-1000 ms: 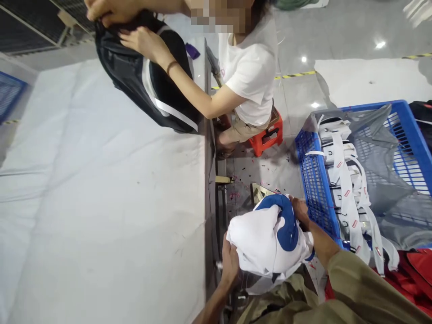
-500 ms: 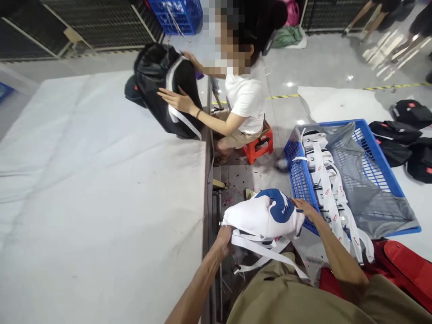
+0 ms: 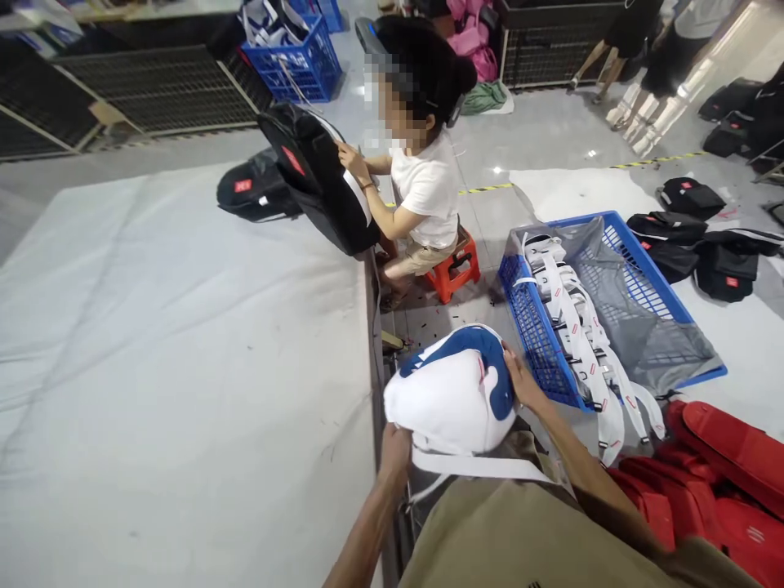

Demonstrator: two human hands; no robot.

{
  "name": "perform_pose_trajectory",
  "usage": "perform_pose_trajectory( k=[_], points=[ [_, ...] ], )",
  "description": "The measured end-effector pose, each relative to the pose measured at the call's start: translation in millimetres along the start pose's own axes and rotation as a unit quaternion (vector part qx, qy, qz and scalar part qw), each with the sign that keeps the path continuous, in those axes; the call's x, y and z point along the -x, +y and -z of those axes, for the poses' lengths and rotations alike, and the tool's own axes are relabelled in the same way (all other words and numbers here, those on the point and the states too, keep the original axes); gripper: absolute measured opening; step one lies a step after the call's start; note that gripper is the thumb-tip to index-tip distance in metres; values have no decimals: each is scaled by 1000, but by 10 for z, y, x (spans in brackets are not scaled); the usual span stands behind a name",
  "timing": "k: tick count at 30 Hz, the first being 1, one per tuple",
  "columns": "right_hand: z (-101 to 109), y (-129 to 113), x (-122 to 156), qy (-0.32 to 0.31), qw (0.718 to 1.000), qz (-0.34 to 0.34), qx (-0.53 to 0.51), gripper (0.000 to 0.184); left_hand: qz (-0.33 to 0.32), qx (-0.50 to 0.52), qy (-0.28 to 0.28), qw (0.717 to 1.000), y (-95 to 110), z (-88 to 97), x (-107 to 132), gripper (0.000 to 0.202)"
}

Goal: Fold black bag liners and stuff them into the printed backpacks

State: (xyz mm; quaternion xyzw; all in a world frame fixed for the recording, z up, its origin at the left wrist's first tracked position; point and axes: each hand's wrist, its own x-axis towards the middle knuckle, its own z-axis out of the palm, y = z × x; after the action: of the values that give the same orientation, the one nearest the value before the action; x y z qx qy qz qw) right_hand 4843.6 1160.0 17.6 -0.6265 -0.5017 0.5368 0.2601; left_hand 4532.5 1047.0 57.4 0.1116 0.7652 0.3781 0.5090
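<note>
I hold a white bag with blue trim over my lap, beside the edge of the white-covered table. My left hand grips its lower left side, fingers closed on the fabric. On the bag's right side my right hand presses against the blue panel, fingers curled on it. White straps hang from the bag across my knee.
A co-worker on a red stool handles a black bag at the table's far edge. A blue crate with white straps and grey mesh stands to the right. Red bags lie at lower right, black bags on the floor.
The view has tilted up, showing more of the room. I have turned the white bag so its rounded white side faces up. The co-worker has stood the black bag upright.
</note>
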Motion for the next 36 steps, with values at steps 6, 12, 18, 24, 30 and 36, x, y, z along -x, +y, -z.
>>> perform_pose_trajectory(
  k=[6,12,18,24,30,36],
  points=[
    [-14,321,-350,-9,997,-70,37,97,13,-9,-12,1000,-256,-361,-334,20],
    [398,-446,-59,6,999,52,4,85,-67,12,-49,997,87,-369,-48,30],
    [550,-1131,429,-27,993,82,78,90,-190,-17,-117,975,439,-443,494,36],
    [118,-136,409,-48,976,-54,206,63,-235,-138,-164,948,-29,-623,173,37],
    [-123,477,463,-11,974,-40,223,42,-231,-106,-169,952,-144,-713,-92,51],
    [-212,364,589,12,968,-1,249,49,-191,-123,-135,964,-319,-584,-10,54]
  ],
)
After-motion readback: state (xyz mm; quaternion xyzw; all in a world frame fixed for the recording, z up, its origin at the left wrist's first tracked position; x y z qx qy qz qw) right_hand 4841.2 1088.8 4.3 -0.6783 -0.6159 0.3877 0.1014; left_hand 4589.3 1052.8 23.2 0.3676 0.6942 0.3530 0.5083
